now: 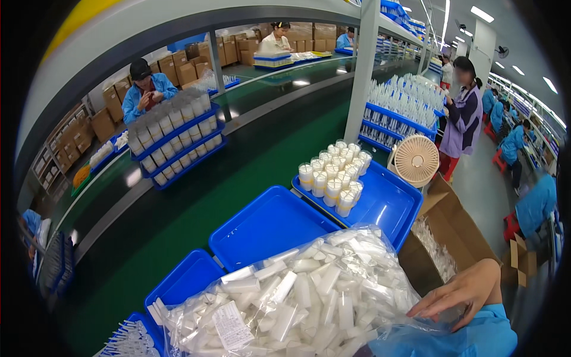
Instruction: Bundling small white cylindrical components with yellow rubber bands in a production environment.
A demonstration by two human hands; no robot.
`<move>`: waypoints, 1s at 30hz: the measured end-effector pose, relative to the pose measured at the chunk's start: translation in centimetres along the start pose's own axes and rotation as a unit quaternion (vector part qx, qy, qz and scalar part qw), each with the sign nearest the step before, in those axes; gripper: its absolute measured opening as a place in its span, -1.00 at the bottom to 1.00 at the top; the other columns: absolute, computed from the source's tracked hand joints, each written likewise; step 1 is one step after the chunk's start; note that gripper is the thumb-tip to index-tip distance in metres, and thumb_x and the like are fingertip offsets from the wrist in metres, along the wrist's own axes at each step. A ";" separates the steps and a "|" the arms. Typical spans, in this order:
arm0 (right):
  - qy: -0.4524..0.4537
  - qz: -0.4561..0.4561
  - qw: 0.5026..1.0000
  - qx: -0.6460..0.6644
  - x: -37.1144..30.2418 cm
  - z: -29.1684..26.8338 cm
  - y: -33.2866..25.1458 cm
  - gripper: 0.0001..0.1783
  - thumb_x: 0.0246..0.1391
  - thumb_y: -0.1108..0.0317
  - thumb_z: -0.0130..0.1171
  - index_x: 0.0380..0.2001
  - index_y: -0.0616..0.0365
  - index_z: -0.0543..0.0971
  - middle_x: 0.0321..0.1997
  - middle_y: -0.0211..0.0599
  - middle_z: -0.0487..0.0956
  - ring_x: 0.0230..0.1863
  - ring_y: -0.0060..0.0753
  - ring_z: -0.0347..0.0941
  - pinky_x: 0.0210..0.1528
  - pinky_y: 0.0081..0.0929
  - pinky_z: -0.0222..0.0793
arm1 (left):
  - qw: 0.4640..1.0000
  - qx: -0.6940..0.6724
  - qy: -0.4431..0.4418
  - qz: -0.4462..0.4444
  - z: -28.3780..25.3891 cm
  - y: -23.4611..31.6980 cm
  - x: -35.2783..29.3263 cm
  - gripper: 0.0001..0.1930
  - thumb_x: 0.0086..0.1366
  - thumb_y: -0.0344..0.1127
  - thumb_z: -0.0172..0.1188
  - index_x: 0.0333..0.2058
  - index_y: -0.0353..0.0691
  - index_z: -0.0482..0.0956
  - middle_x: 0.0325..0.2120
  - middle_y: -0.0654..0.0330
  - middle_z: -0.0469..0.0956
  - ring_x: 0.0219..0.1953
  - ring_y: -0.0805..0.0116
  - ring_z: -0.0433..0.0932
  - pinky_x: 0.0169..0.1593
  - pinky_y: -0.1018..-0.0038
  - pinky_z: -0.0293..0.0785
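Note:
A large clear plastic bag (pixel 321 297) full of short white plastic pieces lies across the near trays, with a white printed label (pixel 232 326) on its front. At the bag's right edge is my right hand (pixel 461 294), palm down and fingers pointing left. Its fingers are stretched and apart from the thumb, and the fingertips touch the loose clear film. My blue sleeve (pixel 476 336) shows below it. The left hand is out of view. Beyond the bag, a blue tray (pixel 380 199) carries several white cylindrical bundles (pixel 333 172) at its left side.
Next to the bag are a bare blue tray (pixel 267 223), a smaller blue tray (pixel 187 276) and one with clear thin parts (pixel 128 342). An open carton (pixel 458 232) stands right, below a beige fan (pixel 416 160). Loaded stacked trays (pixel 181 146) sit across the green belt (pixel 267 143); co-workers are around.

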State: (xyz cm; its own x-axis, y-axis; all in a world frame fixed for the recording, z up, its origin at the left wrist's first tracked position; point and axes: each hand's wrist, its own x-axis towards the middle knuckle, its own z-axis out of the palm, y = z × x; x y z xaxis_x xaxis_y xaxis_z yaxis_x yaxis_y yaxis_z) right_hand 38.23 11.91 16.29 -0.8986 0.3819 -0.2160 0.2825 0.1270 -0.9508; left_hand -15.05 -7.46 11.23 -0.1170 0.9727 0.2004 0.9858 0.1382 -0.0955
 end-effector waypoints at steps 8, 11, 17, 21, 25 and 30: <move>0.127 0.105 0.967 -0.193 0.5 3.9 3.9 -0.08 -0.19 0.40 0.35 0.25 0.07 0.11 0.33 0.04 0.01 0.24 0.09 0.06 0.18 -0.21 0.00 | 0.999 -0.004 -0.035 -0.026 -0.8 0.8 -0.1 -0.97 -0.05 -0.43 0.10 -0.56 -0.22 0.47 -0.62 0.04 0.43 -0.50 0.06 0.41 -0.37 0.22 0.31; 0.244 -0.058 0.963 -0.100 1.0 6.2 6.7 -0.57 0.02 0.21 0.17 -0.04 0.15 0.48 0.10 0.01 0.36 0.16 -0.03 0.22 0.14 -0.19 0.04 | 0.987 -0.024 -0.128 -0.089 -1.9 0.9 -0.5 -0.88 -0.01 -0.43 0.11 -0.43 -0.28 0.52 -0.47 -0.05 0.48 -0.35 0.00 0.45 -0.22 0.20 0.34; 0.584 -0.290 0.758 -0.027 2.6 2.8 8.2 -0.66 0.17 0.08 -0.03 -0.37 0.18 0.42 -0.46 -0.35 0.42 -0.44 -0.41 0.36 -0.38 -0.47 0.30 | 0.999 -0.023 -0.023 -0.017 -1.4 0.1 1.2 -0.86 -0.03 -0.38 0.16 -0.45 -0.26 0.47 -0.60 0.03 0.40 -0.48 0.06 0.37 -0.31 0.19 0.27; 0.666 -0.298 0.654 -0.201 6.9 -5.5 0.7 -0.63 0.23 0.11 -0.12 -0.55 0.12 0.29 -0.63 -0.55 0.19 -0.62 -0.70 0.09 -0.57 -0.72 0.09 | 0.994 0.014 0.102 0.037 -3.9 1.4 5.5 -0.96 -0.20 -0.49 0.12 -0.69 -0.24 0.44 -0.72 0.07 0.37 -0.60 0.06 0.35 -0.36 0.19 0.25; 0.571 -0.272 0.652 -0.419 11.3 -12.4 -8.4 -0.63 0.26 0.15 -0.15 -0.53 0.17 0.37 -0.61 -0.59 0.19 -0.58 -0.78 0.04 -0.56 -0.74 -0.10 | 0.994 0.034 0.098 0.029 -5.7 0.8 6.9 -0.97 -0.23 -0.49 0.13 -0.72 -0.23 0.47 -0.75 0.06 0.39 -0.59 0.07 0.39 -0.45 0.23 0.26; 0.591 -0.218 0.579 -0.518 13.0 -18.0 -16.3 -0.60 0.21 0.06 -0.06 -0.46 0.20 0.45 -0.56 -0.58 0.27 -0.49 -0.77 0.12 -0.43 -0.75 0.02 | 0.987 0.082 0.137 0.026 -8.1 -1.0 10.2 -0.97 -0.19 -0.49 0.13 -0.65 -0.24 0.49 -0.71 0.08 0.42 -0.55 0.08 0.44 -0.43 0.27 0.31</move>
State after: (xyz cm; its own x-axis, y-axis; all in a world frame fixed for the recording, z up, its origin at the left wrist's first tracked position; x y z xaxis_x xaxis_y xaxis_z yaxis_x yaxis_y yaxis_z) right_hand 27.97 31.27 32.96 -0.2764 0.3887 0.8789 0.7159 0.6934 -0.0816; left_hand -16.22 0.78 21.27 -0.0073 0.8955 0.4450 0.9542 0.1392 -0.2646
